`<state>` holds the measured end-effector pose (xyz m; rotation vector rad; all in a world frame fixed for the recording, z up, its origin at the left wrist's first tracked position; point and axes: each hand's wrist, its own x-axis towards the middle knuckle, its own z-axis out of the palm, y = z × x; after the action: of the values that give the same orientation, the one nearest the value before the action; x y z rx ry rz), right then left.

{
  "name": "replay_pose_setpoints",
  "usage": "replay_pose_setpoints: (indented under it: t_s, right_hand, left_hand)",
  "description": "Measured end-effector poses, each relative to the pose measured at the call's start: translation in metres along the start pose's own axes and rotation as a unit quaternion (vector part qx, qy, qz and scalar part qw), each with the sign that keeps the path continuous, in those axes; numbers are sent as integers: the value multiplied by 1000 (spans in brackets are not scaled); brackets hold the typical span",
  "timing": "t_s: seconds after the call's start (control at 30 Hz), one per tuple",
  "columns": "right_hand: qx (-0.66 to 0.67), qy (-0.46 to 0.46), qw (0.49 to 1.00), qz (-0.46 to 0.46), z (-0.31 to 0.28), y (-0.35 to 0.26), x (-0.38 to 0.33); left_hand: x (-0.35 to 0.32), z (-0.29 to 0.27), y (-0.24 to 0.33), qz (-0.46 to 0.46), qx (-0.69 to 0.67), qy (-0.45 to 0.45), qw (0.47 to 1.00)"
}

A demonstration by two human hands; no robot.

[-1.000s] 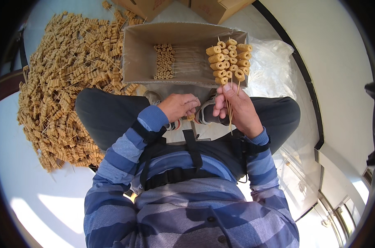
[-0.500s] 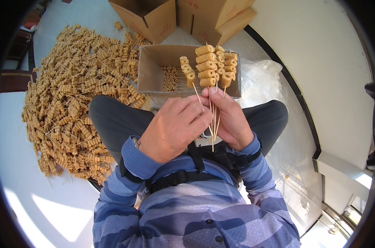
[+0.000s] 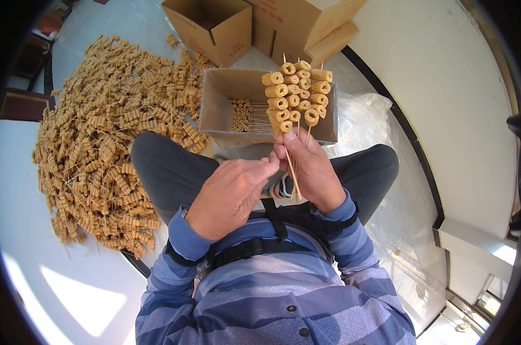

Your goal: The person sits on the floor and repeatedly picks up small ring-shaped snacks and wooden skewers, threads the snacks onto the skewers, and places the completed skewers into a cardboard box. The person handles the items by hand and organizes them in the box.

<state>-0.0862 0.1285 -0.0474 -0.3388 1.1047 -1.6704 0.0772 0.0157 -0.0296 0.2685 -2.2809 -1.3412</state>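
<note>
My right hand [image 3: 311,167] grips a bunch of thin wooden skewers [image 3: 295,95], each threaded with tan ring-shaped pieces, held upright in front of my chest. My left hand [image 3: 229,195] is beside it, fingertips touching the right hand near the stick ends, fingers loosely curled. Just beyond the hands an open cardboard box [image 3: 220,106] sits between my knees, with a few more skewers [image 3: 240,115] lying flat inside.
A big heap of the same tan skewers [image 3: 105,149] covers the white surface to my left. Open cardboard boxes [image 3: 214,26] stand at the far side. Clear plastic sheeting [image 3: 366,123] lies on the right by a white wall.
Both hands have risen from my lap toward my chest with the skewer bunch. My left hand has come up against the right hand at the sticks.
</note>
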Motion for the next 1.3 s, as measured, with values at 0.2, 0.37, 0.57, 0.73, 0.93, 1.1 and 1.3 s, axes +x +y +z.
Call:
replay_pose_setpoints:
  t_s: [0.2,0.37,0.57,0.73,0.93,1.1,1.3]
  right_hand:
    - [-80,-72,993,53,14,-2,-18]
    - [-38,-148,988,37,18,-1,-28]
    - [-56,-132,985,97,21,9,-30]
    - [-114,-45,989,82,18,8,-25]
    - [-129,6,987,99,19,14,-25]
    - [-75,7,989,127,22,20,-24]
    - [-75,-48,990,108,22,21,-25]
  left_hand:
    - [-9,15,-34,-212,-249,72,942]
    - [-2,9,-51,-285,-629,69,720]
    - [12,5,-45,-229,-646,136,715]
    - [14,-12,-53,-203,-703,165,661]
    - [16,-9,-50,-243,-661,171,689]
    - [16,3,-42,-215,-647,217,699]
    - [15,11,-40,-178,-694,182,674]
